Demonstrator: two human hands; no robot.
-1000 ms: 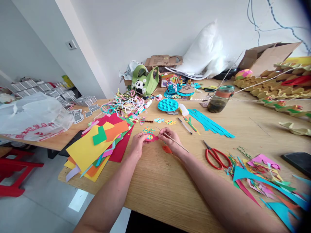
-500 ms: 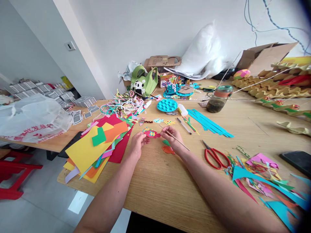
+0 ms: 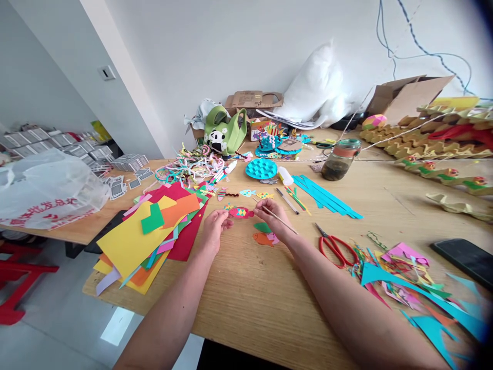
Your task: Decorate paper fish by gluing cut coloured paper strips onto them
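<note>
The table carries the work, the red paper fish being between the two hands near the middle. The right hand has its fingers drawn together on a thin stick; whether they also pinch the fish's tail end is unclear. The left hand closes thumb and finger narrowly on the fish's other end. Good handling here probably means a light pinch at the rim, the paper kept flat and the stick's tip off the pattern, since thin paper creases easily. The fish's long axis runs crosswise, left to right, its narrow tail toward the right hand and its head end seemingly toward the left. Small blue and yellow diamonds line its middle.
</note>
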